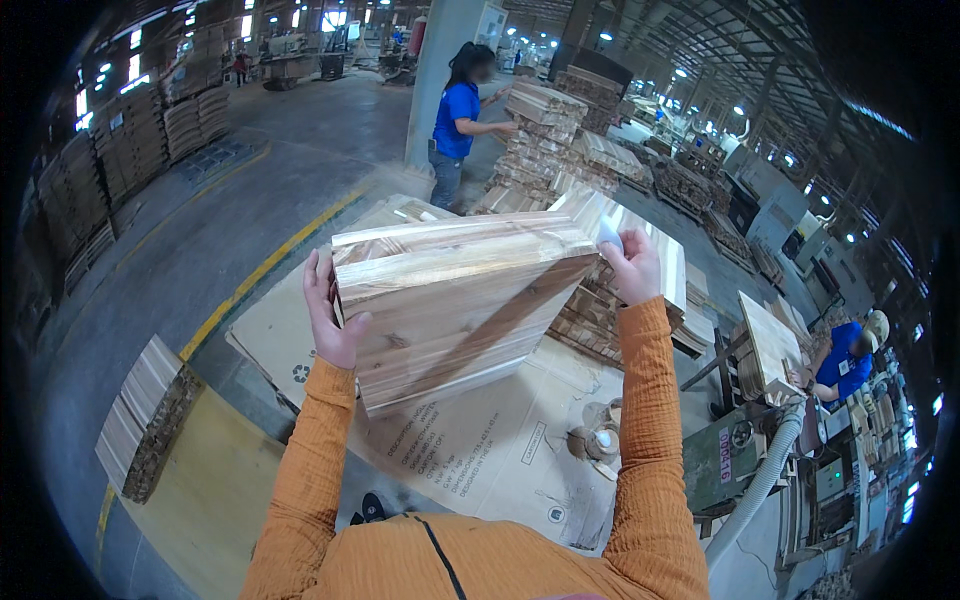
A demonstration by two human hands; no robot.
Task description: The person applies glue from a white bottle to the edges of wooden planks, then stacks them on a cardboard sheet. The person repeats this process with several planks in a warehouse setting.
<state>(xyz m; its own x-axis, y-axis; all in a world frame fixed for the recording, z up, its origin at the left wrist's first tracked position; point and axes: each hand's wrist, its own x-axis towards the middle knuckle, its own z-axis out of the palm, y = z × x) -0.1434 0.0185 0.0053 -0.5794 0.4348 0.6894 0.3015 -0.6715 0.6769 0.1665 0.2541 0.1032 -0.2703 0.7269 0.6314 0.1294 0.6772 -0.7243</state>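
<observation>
Several light wooden boards (450, 330) stand tilted on their edges in front of me, pressed together, with brown streaks on the broad near face. My left hand (334, 312) grips their left end, thumb on the near face and fingers on the far side. At the upper right corner, my right hand (634, 264) pinches a small pale bluish-white piece (609, 232), thin like a slip of paper; its exact kind is unclear. Beneath the boards lies a flat printed cardboard sheet (480, 450). A small roundish object with a white middle (603, 439) rests on the cardboard, near my right forearm.
Behind the boards rise stacked wooden pieces (590, 320). A co-worker in blue (457, 125) handles a farther stack (545, 120); another person (848, 365) works at a machine on the right. More boards (145, 415) stand at the left, near a yellow floor line (255, 275).
</observation>
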